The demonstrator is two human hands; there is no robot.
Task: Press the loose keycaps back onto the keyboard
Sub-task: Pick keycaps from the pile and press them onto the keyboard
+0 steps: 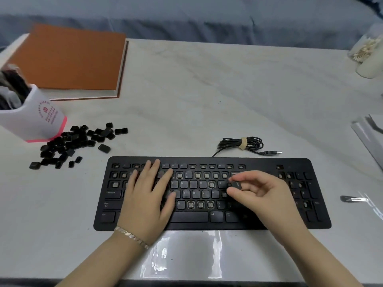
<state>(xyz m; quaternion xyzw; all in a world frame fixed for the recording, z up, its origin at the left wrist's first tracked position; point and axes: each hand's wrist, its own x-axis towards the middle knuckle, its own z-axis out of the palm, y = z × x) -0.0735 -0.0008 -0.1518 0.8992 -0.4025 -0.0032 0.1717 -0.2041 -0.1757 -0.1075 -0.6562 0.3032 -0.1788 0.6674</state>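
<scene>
While left hand (148, 195) lies flat on keyboard (211, 193), right hand (257, 190) pinches keycap (235, 184).

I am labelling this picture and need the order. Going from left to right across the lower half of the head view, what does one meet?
Cup → keycap pile → left hand → keycap → right hand → clip. The keyboard spans beneath both hands, so it is left out.

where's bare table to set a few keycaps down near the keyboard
Bare table lies behind the keyboard, between the orange book and the coiled cable. Also left of the keyboard, below the keycap pile. It is crowded by the white cup, where that pile spreads.
</scene>
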